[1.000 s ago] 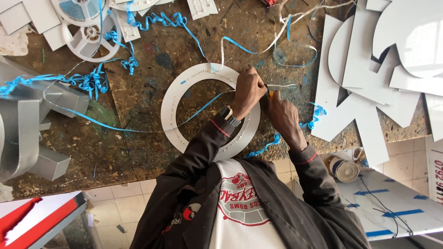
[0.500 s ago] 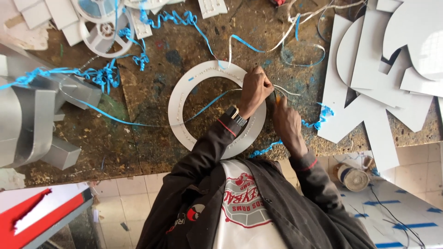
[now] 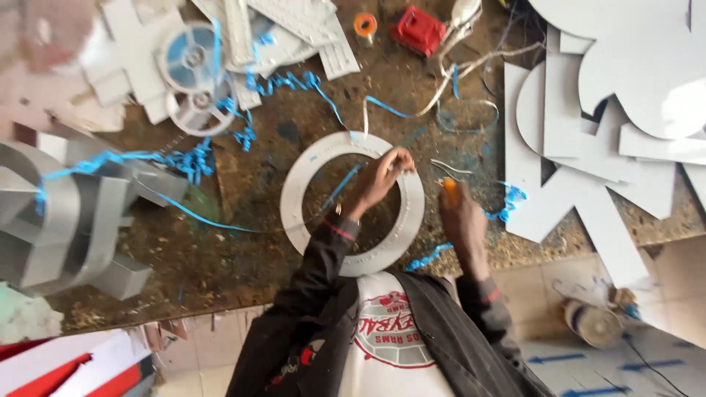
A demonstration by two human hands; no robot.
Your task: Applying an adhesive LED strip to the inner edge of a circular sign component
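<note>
A flat white ring (image 3: 294, 213) lies on a scuffed brown worktop (image 3: 243, 265). My left hand (image 3: 382, 180) reaches across the ring's opening and pinches its upper right rim with the fingertips. My right hand (image 3: 465, 220) is just outside the ring on its right, closed around a small orange-handled tool (image 3: 449, 188) that points away from me. A thin blue strip (image 3: 340, 187) crosses the ring's opening beneath my left wrist. Both sleeves are dark with red cuffs.
Big white cut-out shapes (image 3: 588, 125) are piled at the right. Grey metal channel letters (image 3: 66, 220) stand at the left. Blue curled strips (image 3: 191, 158), two tape reels (image 3: 193, 55), a red box (image 3: 418, 29) and an orange roll (image 3: 365, 24) lie farther back. Tiled floor (image 3: 559, 279) shows below the edge.
My right hand has drawn away from the left one, off the ring's rim to its right side. The left hand stays on the rim. The view has shifted.
</note>
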